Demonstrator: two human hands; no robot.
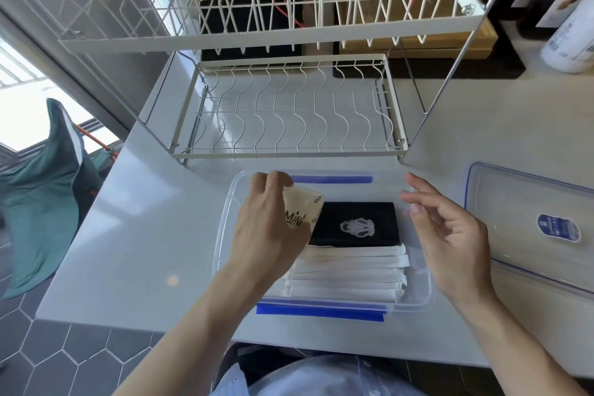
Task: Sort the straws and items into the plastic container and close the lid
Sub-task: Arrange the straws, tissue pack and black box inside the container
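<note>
1 small cup (300,210), gripped in the left hand (273,228) over the box (418,296), best set down left of the black packet (353,223), beyond the straws (347,276), right hand (450,235) loose-fingered and empty, lid (530,219) alongside.

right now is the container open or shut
Open: the lid lies on the counter to the right of the container.

lid (527,228) right of container (418,296)
</note>
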